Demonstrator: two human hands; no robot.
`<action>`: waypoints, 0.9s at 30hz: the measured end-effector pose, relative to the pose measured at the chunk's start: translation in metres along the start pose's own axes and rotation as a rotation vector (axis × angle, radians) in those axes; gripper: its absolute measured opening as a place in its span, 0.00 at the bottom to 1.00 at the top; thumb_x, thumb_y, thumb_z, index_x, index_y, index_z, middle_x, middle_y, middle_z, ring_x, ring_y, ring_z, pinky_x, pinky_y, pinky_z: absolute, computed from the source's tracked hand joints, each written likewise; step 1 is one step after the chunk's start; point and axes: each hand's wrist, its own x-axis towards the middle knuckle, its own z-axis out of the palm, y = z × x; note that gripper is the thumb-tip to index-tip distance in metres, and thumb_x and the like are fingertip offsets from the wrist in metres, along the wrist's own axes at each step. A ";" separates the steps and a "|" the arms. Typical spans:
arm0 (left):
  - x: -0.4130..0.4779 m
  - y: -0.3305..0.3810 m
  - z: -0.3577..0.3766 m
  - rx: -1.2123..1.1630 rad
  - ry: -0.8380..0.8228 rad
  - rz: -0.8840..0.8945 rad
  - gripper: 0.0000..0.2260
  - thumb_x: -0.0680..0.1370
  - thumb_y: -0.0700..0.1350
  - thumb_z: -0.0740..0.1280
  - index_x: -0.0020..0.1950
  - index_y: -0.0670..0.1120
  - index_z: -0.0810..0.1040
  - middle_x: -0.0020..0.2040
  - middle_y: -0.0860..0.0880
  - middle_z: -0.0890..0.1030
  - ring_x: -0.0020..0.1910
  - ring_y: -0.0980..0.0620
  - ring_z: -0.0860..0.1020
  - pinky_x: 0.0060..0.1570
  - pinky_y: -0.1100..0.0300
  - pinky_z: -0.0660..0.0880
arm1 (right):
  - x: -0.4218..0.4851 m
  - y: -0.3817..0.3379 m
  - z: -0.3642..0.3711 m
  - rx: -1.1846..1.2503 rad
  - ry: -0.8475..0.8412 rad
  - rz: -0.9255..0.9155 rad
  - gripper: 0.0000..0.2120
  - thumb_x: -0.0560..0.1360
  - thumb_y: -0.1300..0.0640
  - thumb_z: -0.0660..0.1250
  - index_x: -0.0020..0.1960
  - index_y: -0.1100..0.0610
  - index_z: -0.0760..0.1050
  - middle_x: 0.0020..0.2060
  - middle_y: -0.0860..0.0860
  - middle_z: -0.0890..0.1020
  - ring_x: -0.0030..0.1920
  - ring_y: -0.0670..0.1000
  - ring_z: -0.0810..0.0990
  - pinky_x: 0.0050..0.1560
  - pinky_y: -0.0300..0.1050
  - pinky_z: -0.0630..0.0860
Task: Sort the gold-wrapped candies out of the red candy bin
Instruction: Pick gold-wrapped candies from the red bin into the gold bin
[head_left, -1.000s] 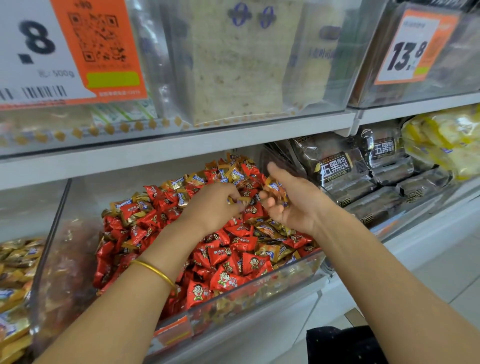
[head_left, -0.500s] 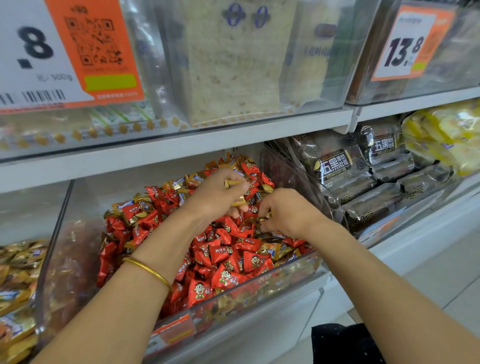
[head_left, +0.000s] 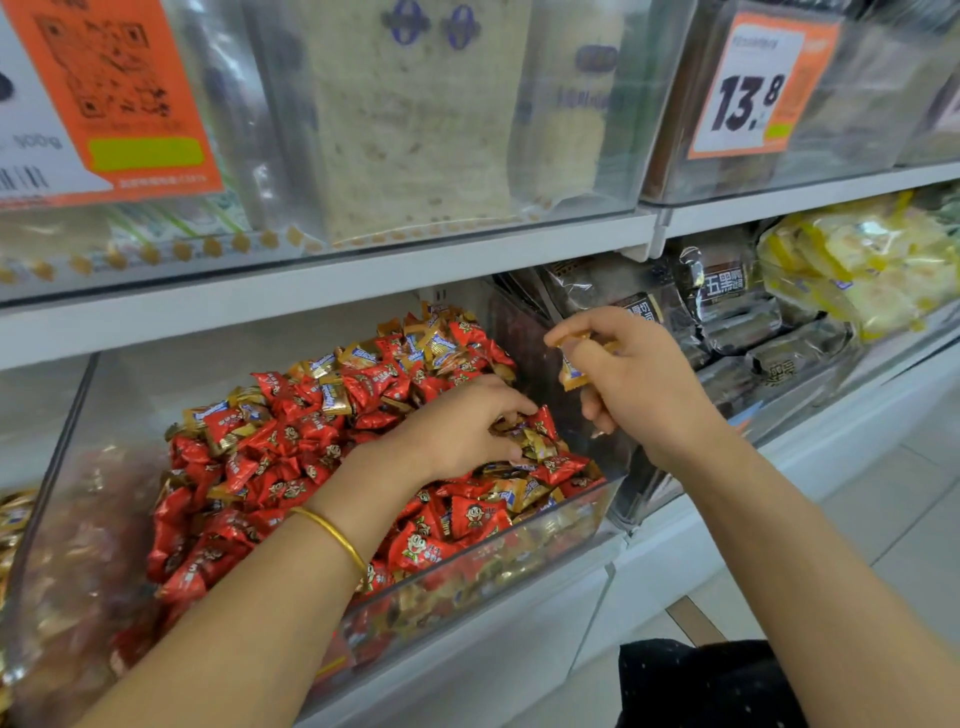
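A clear plastic bin (head_left: 519, 566) on the lower shelf holds a heap of red-wrapped candies (head_left: 280, 447) mixed with gold-wrapped candies (head_left: 524, 491). My left hand (head_left: 462, 428), with a gold bangle on its wrist, reaches palm down into the right side of the heap, its fingertips curled among gold candies there. My right hand (head_left: 628, 379) is raised above the bin's right wall and grips several gold-wrapped candies (head_left: 571, 371) between thumb and fingers.
Right of the bin lie dark wrapped snack packs (head_left: 727, 312) and yellow packs (head_left: 862, 265). A bin of gold candies (head_left: 13, 525) shows at the far left. Clear bins with orange price tags (head_left: 753, 88) stand on the upper shelf (head_left: 311, 286). Tiled floor is at lower right.
My right hand lifted out of the heap to the right with gold candies in it. My left hand dropped from the top of the pile down to its right front part.
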 end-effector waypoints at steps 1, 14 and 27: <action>0.002 -0.001 0.002 0.031 -0.006 0.004 0.22 0.74 0.44 0.70 0.67 0.50 0.71 0.58 0.52 0.70 0.59 0.54 0.71 0.59 0.61 0.68 | 0.000 0.001 -0.001 0.005 0.007 0.001 0.09 0.78 0.62 0.59 0.50 0.56 0.78 0.19 0.44 0.73 0.17 0.44 0.68 0.19 0.36 0.64; 0.009 -0.004 0.016 0.310 0.002 0.081 0.20 0.76 0.52 0.66 0.67 0.60 0.69 0.61 0.52 0.69 0.56 0.51 0.73 0.43 0.59 0.70 | -0.001 0.000 0.006 0.006 0.020 -0.035 0.09 0.78 0.62 0.59 0.51 0.56 0.77 0.23 0.45 0.73 0.17 0.43 0.70 0.19 0.36 0.66; 0.000 -0.004 0.006 0.358 0.131 0.048 0.14 0.80 0.50 0.60 0.66 0.55 0.72 0.61 0.51 0.75 0.58 0.49 0.74 0.49 0.56 0.73 | 0.001 0.001 0.014 0.045 0.016 -0.007 0.08 0.77 0.61 0.60 0.50 0.55 0.78 0.24 0.46 0.75 0.19 0.47 0.71 0.19 0.38 0.67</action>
